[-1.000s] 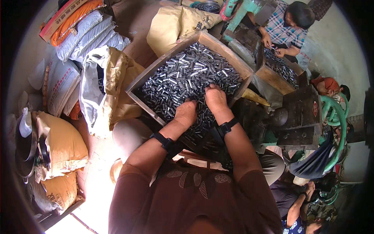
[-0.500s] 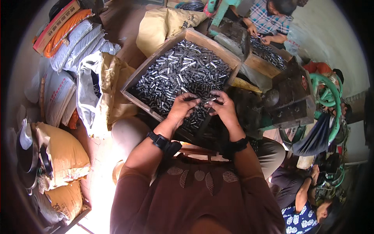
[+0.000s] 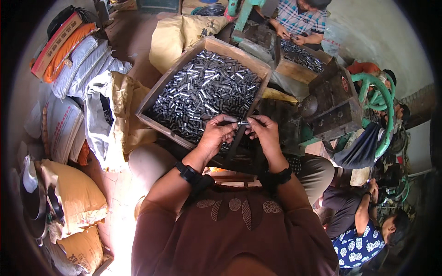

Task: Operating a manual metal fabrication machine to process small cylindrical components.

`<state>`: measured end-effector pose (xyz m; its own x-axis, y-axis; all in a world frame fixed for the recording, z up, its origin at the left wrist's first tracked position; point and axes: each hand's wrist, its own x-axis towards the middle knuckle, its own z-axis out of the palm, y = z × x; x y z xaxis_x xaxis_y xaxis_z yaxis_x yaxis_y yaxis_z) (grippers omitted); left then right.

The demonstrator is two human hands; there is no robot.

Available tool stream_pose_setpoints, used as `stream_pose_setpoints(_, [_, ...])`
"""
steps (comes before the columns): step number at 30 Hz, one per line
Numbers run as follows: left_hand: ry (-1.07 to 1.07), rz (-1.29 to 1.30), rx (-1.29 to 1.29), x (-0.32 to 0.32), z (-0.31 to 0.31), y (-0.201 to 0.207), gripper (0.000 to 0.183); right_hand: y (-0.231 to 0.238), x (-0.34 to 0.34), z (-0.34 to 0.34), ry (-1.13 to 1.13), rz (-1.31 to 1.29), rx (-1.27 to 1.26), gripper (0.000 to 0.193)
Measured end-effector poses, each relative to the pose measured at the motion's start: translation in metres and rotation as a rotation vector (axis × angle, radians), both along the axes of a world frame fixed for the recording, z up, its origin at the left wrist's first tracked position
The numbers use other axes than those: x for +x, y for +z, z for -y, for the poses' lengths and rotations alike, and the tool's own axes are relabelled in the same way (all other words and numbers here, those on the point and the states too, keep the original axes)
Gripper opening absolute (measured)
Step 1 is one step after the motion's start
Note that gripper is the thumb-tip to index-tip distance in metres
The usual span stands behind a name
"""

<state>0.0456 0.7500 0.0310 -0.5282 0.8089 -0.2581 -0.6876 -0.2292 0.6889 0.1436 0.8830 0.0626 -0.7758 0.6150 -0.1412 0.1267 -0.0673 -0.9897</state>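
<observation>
Between my two hands is a small shiny metal cylinder (image 3: 242,123), held over the near right edge of a wooden box (image 3: 152,120). My left hand (image 3: 216,135) pinches one end of it with thumb and fingertips. At its other end, the thumb and forefinger of my right hand (image 3: 264,133) close on it, while the remaining fingers curl under. Whether a second small part is joined to it is too small to tell. A heap of similar short dark and bright metal cylinders (image 3: 207,85) fills the box.
Right of the box stands a dark metal machine (image 3: 334,103) with a green handwheel (image 3: 391,119). Sacks (image 3: 73,195) are stacked at the left. Beyond, a co-worker (image 3: 301,23) handles parts over another wooden box (image 3: 294,71); another person (image 3: 361,239) sits at lower right.
The view has shifted, so the box and machine appear further left. My hands have come together at the metal cylinder, which now lies level between both sets of fingertips.
</observation>
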Motion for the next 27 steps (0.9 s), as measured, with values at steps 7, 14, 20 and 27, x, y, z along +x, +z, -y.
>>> stream_pose_setpoints(7, [0.026,-0.056,-0.011,0.0,0.001,-0.001,0.009,0.001,0.001,0.008,0.01,-0.007,0.146,0.018])
stream_pose_setpoints(14, [-0.003,-0.071,-0.034,0.003,-0.003,0.001,0.008,-0.005,0.003,-0.001,0.042,0.01,0.024,0.014])
stream_pose_setpoints(20, [-0.072,-0.242,0.029,0.002,0.0,-0.002,0.011,0.006,0.011,-0.008,0.283,-0.019,-0.013,0.041])
stream_pose_setpoints(27, [-0.312,0.041,0.154,0.008,-0.004,-0.003,0.02,0.028,0.012,-0.021,0.579,0.03,-0.17,0.062])
